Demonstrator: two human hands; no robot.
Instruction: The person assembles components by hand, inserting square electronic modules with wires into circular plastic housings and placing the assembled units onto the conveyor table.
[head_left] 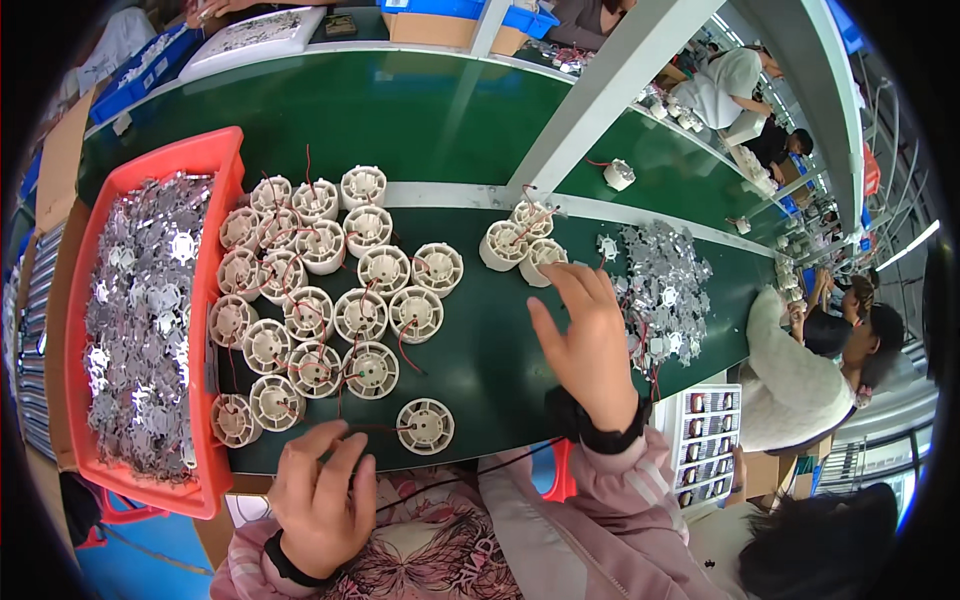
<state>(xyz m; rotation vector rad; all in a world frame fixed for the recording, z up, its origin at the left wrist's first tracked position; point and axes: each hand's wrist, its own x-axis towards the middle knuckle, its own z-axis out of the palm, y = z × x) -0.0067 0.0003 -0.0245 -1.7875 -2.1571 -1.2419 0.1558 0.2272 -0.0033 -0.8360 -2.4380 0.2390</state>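
Note:
Several white round plastic housings with spoked tops and thin red wires stand on a dark green work surface. My right hand [592, 350] reaches over the surface with its thumb held apart. Its fingertips are at the near edge of a white housing [543, 260], which stands beside two others [502, 246]; whether they touch it I cannot tell. Low on the left, my left hand [325, 490] is loosely curled with fingers apart, at the table's front edge. The red wire of a single housing [425, 427] runs toward its fingertips. No object shows in that hand.
A red bin [225, 330] full of flat silver metal pieces stands left of the grouped housings [362, 314]. More metal pieces [665, 285] are heaped on the right. A white metal post [590, 110] rises beyond my right hand. A co-worker [800, 385] sits at the right.

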